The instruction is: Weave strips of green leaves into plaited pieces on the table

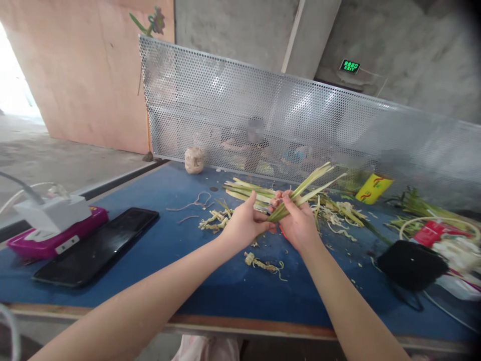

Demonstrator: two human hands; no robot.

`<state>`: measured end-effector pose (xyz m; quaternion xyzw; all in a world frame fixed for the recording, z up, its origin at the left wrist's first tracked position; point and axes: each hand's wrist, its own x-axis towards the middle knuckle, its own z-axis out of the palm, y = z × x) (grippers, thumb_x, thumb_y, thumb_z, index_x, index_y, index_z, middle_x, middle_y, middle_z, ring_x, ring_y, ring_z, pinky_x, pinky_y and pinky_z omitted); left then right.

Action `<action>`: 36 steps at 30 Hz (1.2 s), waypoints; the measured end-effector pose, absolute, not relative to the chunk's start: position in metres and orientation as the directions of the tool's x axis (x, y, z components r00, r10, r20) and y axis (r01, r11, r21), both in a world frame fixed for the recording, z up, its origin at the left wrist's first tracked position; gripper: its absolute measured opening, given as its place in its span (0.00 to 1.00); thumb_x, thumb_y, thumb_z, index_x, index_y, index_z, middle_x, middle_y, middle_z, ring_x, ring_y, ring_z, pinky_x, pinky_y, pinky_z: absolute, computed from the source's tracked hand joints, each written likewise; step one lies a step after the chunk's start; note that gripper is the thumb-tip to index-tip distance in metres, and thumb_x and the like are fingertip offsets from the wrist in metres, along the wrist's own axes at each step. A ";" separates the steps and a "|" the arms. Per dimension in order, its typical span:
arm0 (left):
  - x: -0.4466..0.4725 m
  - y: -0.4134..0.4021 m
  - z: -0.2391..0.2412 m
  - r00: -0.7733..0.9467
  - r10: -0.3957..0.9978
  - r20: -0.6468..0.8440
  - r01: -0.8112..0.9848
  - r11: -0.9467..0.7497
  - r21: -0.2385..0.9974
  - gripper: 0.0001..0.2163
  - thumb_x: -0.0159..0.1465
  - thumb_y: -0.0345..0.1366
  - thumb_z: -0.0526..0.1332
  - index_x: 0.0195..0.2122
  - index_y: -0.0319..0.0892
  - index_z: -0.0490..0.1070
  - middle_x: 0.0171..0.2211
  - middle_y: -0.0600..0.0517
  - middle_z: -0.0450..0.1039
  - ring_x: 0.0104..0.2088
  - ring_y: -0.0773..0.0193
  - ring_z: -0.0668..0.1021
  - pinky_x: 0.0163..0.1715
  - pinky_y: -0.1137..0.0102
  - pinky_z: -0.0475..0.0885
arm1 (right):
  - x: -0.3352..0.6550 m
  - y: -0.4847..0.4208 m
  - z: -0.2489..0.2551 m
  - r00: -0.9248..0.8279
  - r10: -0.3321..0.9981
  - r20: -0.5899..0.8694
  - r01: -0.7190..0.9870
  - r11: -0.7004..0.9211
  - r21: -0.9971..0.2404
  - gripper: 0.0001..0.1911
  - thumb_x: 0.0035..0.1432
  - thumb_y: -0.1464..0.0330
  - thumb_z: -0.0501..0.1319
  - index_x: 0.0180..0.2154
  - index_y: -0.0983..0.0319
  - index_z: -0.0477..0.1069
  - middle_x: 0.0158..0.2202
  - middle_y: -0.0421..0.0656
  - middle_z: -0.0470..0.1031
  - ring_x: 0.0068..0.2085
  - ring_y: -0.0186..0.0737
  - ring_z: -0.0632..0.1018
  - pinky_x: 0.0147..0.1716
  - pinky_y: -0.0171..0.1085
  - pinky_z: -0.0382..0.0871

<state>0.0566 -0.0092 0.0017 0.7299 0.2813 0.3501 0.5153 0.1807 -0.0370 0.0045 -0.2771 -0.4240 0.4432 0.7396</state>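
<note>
A bundle of long pale-green leaf strips (311,183) is gripped between both hands above the blue table, its free ends fanning up and to the right. My left hand (246,220) is closed on the strips' lower end. Close beside it, my right hand (298,220) pinches the same strips farther up. Behind my left hand lies a pile of more leaf strips (240,188). Small braided pieces (216,220) rest left of that hand, and one knotted braided piece (263,263) lies nearer the front edge. Something red, mostly hidden, shows under my right hand.
A black phone (97,245) and a magenta power strip (60,233) with a white plug sit at left. A wrapped roll (194,160) stands before the perforated metal screen (225,105). On the right are a yellow container (373,189), a black pouch (411,263) and cables.
</note>
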 end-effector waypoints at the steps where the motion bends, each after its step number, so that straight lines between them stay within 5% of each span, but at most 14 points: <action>1: 0.056 -0.009 0.002 0.604 0.770 0.205 0.035 -0.282 0.959 0.44 0.51 0.28 0.62 0.61 0.30 0.31 0.30 0.45 0.78 0.32 0.61 0.78 0.35 0.69 0.70 | 0.183 -0.037 0.005 0.271 0.891 0.365 -0.421 0.450 -0.788 0.07 0.43 0.69 0.64 0.26 0.59 0.66 0.31 0.37 0.67 0.30 0.31 0.70 0.28 0.35 0.66; 7: 0.053 -0.011 0.006 0.612 0.780 0.131 0.097 -0.238 0.966 0.44 0.51 0.28 0.63 0.61 0.28 0.32 0.28 0.46 0.78 0.33 0.59 0.79 0.37 0.67 0.70 | 0.220 -0.043 0.025 0.454 0.796 0.400 -0.462 0.594 -0.658 0.06 0.42 0.69 0.65 0.25 0.59 0.68 0.32 0.36 0.70 0.33 0.33 0.72 0.30 0.36 0.68; 10: 0.052 -0.009 0.004 0.623 0.772 0.125 0.095 -0.233 0.968 0.45 0.51 0.29 0.64 0.60 0.28 0.31 0.28 0.45 0.78 0.34 0.58 0.79 0.38 0.66 0.70 | 0.251 -0.053 0.037 0.649 0.612 0.452 -0.389 0.778 -0.494 0.03 0.47 0.70 0.60 0.23 0.60 0.68 0.30 0.36 0.70 0.33 0.32 0.72 0.29 0.36 0.67; 14: 0.053 -0.004 0.001 0.623 0.781 0.054 -0.074 -0.010 0.997 0.45 0.51 0.27 0.65 0.60 0.29 0.31 0.29 0.44 0.78 0.31 0.59 0.79 0.38 0.64 0.72 | 0.282 -0.066 0.043 0.858 0.379 0.346 -0.269 0.906 -0.326 0.08 0.51 0.71 0.56 0.22 0.60 0.69 0.26 0.35 0.69 0.27 0.26 0.69 0.25 0.33 0.63; 16: 0.055 -0.002 0.001 0.609 0.793 0.000 -0.172 0.133 0.976 0.45 0.49 0.26 0.66 0.61 0.31 0.34 0.30 0.45 0.78 0.30 0.59 0.79 0.36 0.65 0.73 | 0.282 -0.064 0.041 0.859 0.328 0.393 -0.177 0.911 -0.372 0.08 0.48 0.73 0.58 0.20 0.60 0.68 0.19 0.34 0.65 0.20 0.25 0.64 0.20 0.32 0.59; 19: 0.054 0.000 0.005 0.572 0.820 -0.031 -0.292 0.239 0.926 0.45 0.47 0.26 0.67 0.61 0.32 0.37 0.31 0.44 0.77 0.31 0.59 0.79 0.36 0.68 0.74 | 0.258 -0.052 0.030 0.752 0.406 0.519 -0.030 0.808 -0.589 0.06 0.39 0.76 0.63 0.20 0.60 0.69 0.19 0.35 0.66 0.17 0.24 0.61 0.16 0.31 0.53; 23: 0.050 -0.001 0.011 0.488 0.870 0.064 -0.414 0.166 0.895 0.46 0.47 0.25 0.67 0.61 0.30 0.36 0.31 0.42 0.77 0.30 0.61 0.79 0.38 0.69 0.73 | 0.214 -0.040 0.011 0.395 0.835 0.383 0.038 0.402 -0.915 0.08 0.39 0.68 0.67 0.25 0.61 0.71 0.23 0.39 0.73 0.20 0.29 0.67 0.16 0.31 0.54; 27: 0.048 -0.003 0.014 0.405 0.898 0.170 -0.457 0.037 0.889 0.46 0.48 0.22 0.66 0.61 0.33 0.34 0.29 0.45 0.78 0.29 0.64 0.79 0.41 0.68 0.71 | 0.195 -0.040 -0.001 0.307 0.899 0.311 0.168 0.271 -0.948 0.11 0.41 0.63 0.65 0.27 0.63 0.72 0.18 0.39 0.72 0.18 0.30 0.68 0.16 0.31 0.55; 36: 0.051 -0.004 0.009 0.403 0.878 0.260 -0.520 -0.015 0.854 0.54 0.46 0.23 0.68 0.61 0.42 0.24 0.43 0.42 0.73 0.35 0.64 0.78 0.45 0.63 0.69 | 0.178 -0.037 -0.011 0.309 0.911 0.272 -0.222 0.348 -0.911 0.09 0.36 0.67 0.69 0.25 0.60 0.73 0.24 0.37 0.75 0.26 0.31 0.73 0.27 0.31 0.66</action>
